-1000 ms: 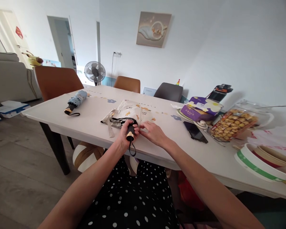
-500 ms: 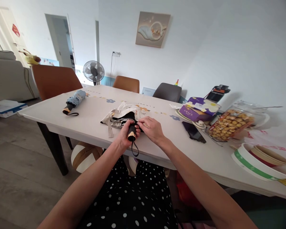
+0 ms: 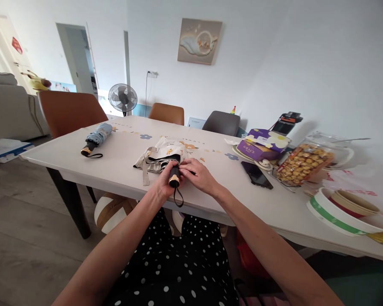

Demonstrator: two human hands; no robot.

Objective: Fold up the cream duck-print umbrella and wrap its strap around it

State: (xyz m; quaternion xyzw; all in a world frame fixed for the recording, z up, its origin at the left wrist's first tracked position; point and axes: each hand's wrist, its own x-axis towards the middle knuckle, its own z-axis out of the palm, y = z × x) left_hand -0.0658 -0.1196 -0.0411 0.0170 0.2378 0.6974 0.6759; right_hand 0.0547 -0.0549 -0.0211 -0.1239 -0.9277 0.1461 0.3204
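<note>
A folding umbrella with cream printed fabric and a black lining lies half gathered on the white table. My left hand is wrapped round its black handle, whose gold end cap and wrist loop point toward me. My right hand is closed on the folds of fabric just beside the handle, fingers pinching them together. Both hands work near the table's front edge.
A second, blue folded umbrella lies at the table's left end. To the right are a black phone, a purple box, a jar of snacks and stacked bowls. Chairs stand round the table.
My right hand has moved left from the flat fabric onto the folds beside the handle, gathering them. The left hand keeps its hold on the handle.
</note>
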